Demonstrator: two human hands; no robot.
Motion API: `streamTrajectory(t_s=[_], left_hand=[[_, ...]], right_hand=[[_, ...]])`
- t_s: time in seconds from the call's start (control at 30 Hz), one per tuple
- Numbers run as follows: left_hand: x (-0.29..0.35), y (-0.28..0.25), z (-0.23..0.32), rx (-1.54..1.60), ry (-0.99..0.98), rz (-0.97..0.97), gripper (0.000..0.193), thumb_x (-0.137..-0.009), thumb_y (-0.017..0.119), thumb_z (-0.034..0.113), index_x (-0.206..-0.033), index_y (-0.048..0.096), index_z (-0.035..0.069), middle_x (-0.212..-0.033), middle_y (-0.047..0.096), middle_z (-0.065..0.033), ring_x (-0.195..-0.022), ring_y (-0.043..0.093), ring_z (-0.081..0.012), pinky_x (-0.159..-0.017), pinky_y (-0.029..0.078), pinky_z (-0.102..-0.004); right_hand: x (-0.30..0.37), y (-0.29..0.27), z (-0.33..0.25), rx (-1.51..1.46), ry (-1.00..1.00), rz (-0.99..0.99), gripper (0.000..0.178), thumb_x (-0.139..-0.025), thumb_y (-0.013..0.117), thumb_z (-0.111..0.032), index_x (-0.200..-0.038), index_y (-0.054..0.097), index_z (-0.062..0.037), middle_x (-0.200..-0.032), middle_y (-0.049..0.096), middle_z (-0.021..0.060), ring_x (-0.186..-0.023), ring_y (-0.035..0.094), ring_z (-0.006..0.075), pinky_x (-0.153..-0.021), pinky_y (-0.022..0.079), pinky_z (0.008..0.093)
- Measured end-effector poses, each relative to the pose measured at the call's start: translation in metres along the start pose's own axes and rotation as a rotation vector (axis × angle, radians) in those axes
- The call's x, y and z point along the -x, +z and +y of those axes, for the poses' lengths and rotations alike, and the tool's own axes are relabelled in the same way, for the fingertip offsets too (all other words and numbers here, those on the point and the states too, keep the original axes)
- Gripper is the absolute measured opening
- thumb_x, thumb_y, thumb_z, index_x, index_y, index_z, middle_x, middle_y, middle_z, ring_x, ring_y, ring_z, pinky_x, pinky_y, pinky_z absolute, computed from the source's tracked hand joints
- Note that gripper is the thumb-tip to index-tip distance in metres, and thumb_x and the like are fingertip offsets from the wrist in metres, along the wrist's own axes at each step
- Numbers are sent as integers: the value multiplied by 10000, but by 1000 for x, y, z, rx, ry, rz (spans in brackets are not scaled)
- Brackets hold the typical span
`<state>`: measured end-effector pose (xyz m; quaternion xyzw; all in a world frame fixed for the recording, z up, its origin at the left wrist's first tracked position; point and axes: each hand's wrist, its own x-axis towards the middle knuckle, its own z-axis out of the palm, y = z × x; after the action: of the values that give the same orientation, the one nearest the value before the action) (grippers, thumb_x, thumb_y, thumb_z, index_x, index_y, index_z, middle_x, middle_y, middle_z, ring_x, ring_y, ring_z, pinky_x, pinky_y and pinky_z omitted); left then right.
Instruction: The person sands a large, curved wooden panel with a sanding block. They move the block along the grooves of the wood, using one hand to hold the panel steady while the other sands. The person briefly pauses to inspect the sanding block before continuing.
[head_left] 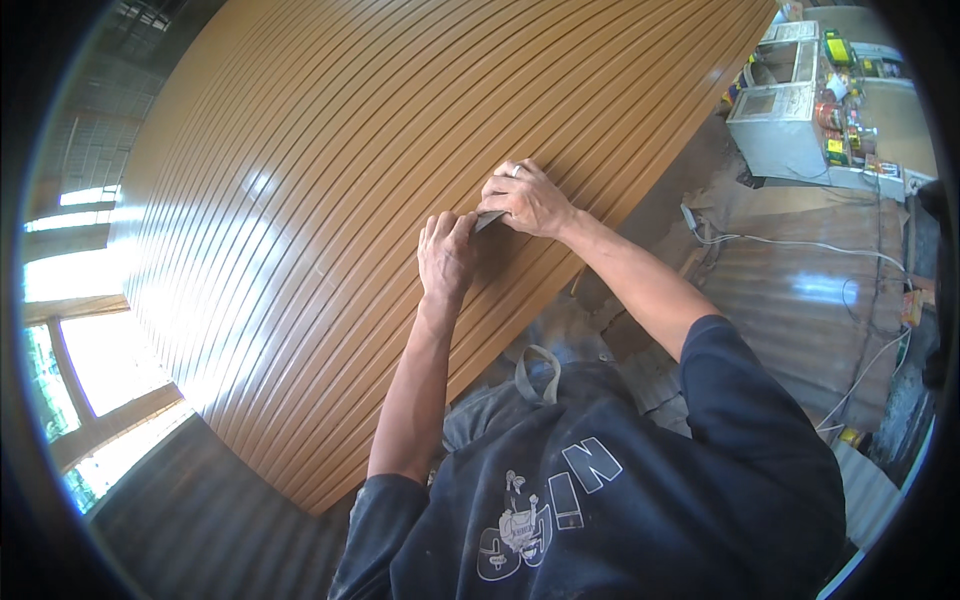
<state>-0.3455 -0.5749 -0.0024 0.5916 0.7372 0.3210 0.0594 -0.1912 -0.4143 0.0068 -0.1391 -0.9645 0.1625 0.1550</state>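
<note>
A large orange-brown panel with many parallel grooves spreads out in front of me, glossy toward its left side. Over its near right part, my left hand and my right hand meet, fingers curled. Between them shows a small flat grey strip, perhaps folded sandpaper; its kind is not clear. The left fingertips pinch its left end while the right fingers close on the other end. A ring sits on a right finger. Fingers partly hide the strip, and I cannot tell whether it touches the panel.
At the upper right, a white cabinet stands near bottles and small packages. A pale cable runs across brown sheeting on the right. Window openings let in bright light at the left. Dark corrugated sheeting lies at the lower left.
</note>
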Motion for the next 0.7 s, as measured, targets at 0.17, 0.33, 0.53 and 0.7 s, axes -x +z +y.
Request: streamTrajectory(t_s=[0.17, 0.33, 0.53, 0.7], left_hand=[[-42, 33, 30, -5, -6, -67, 347, -841, 716, 104, -1179, 772, 157, -966, 655, -54, -956, 636, -290, -875, 517, -437], [-140, 118, 87, 21, 72, -12, 257, -881, 682, 143, -1128, 754, 148, -987, 662, -61, -1012, 632, -290, -893, 517, -432], [-241, 203, 155, 5, 16, -16, 222, -912, 669, 159, -1109, 768, 182, -1035, 677, -57, -1058, 630, -282, -938, 505, -429], [-233, 198, 153, 25, -7, -17, 237, -921, 674, 197, -1137, 773, 209, -1040, 672, -44, -1063, 631, -263, -945, 501, -424]], right_hand=[[9, -22, 68, 5, -38, 35, 240, -790, 782, -145, -984, 834, -276, -1071, 735, -109, -1114, 652, 167, -964, 482, 400], [28, -86, 180, 16, 21, 56, 287, -766, 770, -105, -1021, 816, -229, -1087, 752, -59, -1139, 671, 211, -974, 504, 418], [38, -150, 281, 52, 136, 13, 353, -752, 771, -9, -1081, 803, -132, -1127, 754, 18, -1167, 660, 281, -1005, 510, 443], [47, -141, 281, 66, 198, 76, 342, -773, 772, -30, -1088, 810, -159, -1109, 760, -3, -1156, 659, 278, -990, 494, 461]])
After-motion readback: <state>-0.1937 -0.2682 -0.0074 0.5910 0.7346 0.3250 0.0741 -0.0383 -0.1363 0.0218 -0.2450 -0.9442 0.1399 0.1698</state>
